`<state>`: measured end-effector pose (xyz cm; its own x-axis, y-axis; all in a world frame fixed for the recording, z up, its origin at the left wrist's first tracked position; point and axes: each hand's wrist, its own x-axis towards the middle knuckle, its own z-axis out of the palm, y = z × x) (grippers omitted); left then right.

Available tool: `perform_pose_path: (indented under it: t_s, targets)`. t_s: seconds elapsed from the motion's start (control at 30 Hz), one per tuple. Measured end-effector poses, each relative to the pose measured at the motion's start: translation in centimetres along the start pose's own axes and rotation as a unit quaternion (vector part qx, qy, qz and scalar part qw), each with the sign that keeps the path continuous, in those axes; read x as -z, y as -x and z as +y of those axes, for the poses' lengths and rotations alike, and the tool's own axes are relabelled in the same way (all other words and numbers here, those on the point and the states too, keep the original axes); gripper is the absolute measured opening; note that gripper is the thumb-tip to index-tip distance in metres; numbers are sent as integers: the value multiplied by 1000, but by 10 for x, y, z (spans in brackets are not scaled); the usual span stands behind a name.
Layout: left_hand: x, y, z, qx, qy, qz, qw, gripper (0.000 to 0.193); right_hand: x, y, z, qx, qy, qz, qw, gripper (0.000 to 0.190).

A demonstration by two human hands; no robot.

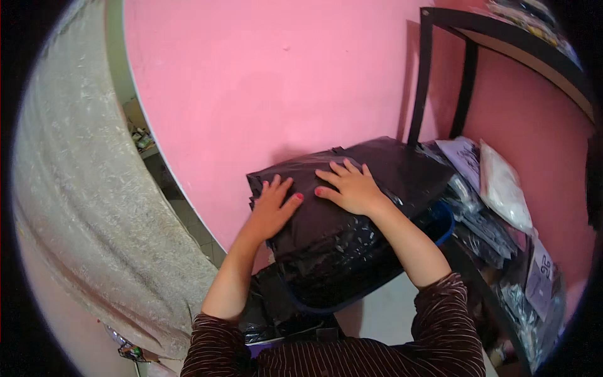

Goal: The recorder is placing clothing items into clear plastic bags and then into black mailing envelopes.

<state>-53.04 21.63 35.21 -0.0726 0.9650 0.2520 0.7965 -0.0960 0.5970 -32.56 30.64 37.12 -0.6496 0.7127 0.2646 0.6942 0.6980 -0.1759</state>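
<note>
Both my hands lie flat on a stack of black plastic packages (320,221). My left hand (271,212) rests near the stack's left end, its fingers apart and the thumb pointing right. To the right, my right hand (351,186) presses on the top with spread fingers. Neither hand grips anything. The stack sits in a blue-rimmed basket (445,224), and the packages rise above its rim. Another black plastic package (400,165) lies at the stack's right end, against the pink wall.
A black-framed shelf (422,80) stands at right, holding clear plastic-wrapped garments (476,226) and a white package (504,184). More black packages (268,301) lie below the basket at left. A pale curtain (103,198) hangs left, beside the edge of the pink wall (264,70).
</note>
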Motion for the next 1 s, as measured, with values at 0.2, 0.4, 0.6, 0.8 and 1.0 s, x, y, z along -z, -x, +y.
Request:
perform_pose_path:
  t_s: [0.2, 0.4, 0.6, 0.8, 1.0]
  targets:
    - [-2, 22, -1, -106, 39, 102, 988, 56, -10, 32, 14, -88, -7, 139, 986, 61]
    - [-17, 110, -41, -119, 50, 205, 970, 50, -54, 156, 2, -134, -98, 419, 893, 46]
    - [-70, 218, -128, 100, -85, 17, 991, 73, -224, 367, 12, -452, -34, 150, 878, 64]
    - [-98, 334, -187, 217, -116, -200, 948, 90, -283, 488, -70, -574, -62, -221, 786, 88]
    - [-105, 373, -158, 218, -129, -310, 917, 90, -299, 500, -84, -542, -58, -139, 827, 86]
